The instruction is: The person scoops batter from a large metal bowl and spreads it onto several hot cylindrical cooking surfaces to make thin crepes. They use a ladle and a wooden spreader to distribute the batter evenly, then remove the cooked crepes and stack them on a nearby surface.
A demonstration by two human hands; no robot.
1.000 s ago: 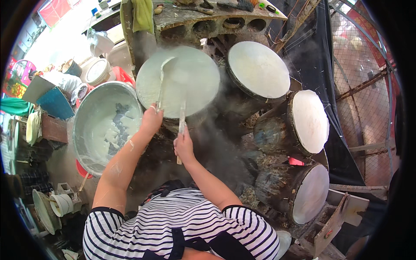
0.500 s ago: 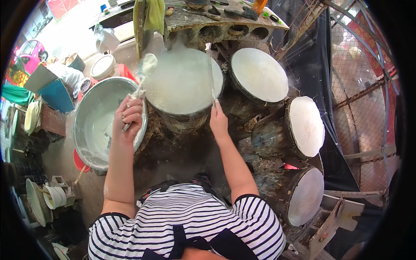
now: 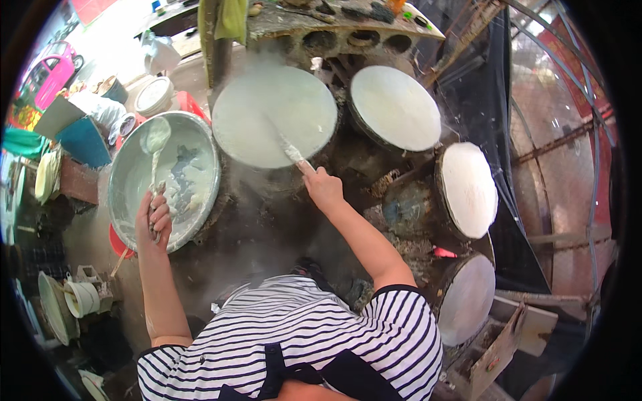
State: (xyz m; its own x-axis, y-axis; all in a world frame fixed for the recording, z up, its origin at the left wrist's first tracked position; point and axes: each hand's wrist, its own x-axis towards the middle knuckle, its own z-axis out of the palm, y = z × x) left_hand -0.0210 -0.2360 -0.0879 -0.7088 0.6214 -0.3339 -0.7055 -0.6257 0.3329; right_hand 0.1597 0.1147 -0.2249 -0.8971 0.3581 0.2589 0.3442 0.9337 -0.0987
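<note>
My left hand (image 3: 155, 219) is wrapped round the handle of a batter-coated ladle (image 3: 156, 137). The ladle's bowl hangs over the large grey basin (image 3: 215, 180), where pale batter lies on the bottom and sides. In my right hand (image 3: 324, 190) is a long, thin spatula (image 3: 291, 151) with a pale, crusted handle. Its blade reaches over the steaming round griddle (image 3: 294, 100) straight ahead, which is covered with a white layer. Steam and blur hide whether the blade tip touches that layer.
Further white-covered round griddles (image 3: 396, 107) stand on drum-like stoves curving down the right side. Behind the steaming one is a worn shelf (image 3: 287, 23) with tools. A lidded white bucket (image 3: 155, 97) stands beyond the basin; a black sheet (image 3: 468, 87) hangs at right.
My left hand has swung the ladle left and down, from beside the griddle to over the basin. My right hand has moved left and nearer; the spatula now slants left across the griddle.
</note>
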